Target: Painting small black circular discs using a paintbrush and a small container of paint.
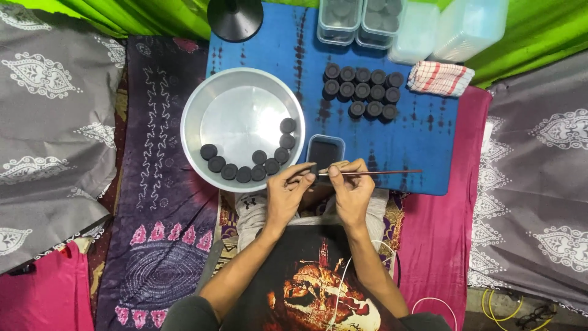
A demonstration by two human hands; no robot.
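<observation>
Counts: 9 black discs (244,174) in the pan (190,116), lying in an arc along its lower and right rim. 13 more discs (362,91) sit on the blue board (429,141) in three rows: 5, 5, 3.

Hands: left hand (285,192) has its fingers pinched shut on a small dark piece (313,169) at the fingertips. It's mostly covered, so I can't tell if it is a disc. Right hand (353,189) is closed on a thin stick (373,173), which lies near horizontal with its free end pointing right. The other end meets the left fingertips. Both hands are just below the small tray (325,150) at the near edge of the board.

Containers: small rectangular tray holds something dark; liquid or solid, can't tell. Two clear tubs (361,21) at the top hold dark round pieces, count unreadable through the plastic. Two frosted tubs (450,27) beside them, contents not visible. All four are cut off by the top edge.

Other: one red-checked cloth (440,78) on the board's right edge. One black dome-shaped thing (235,18) at the top, cut off.
</observation>
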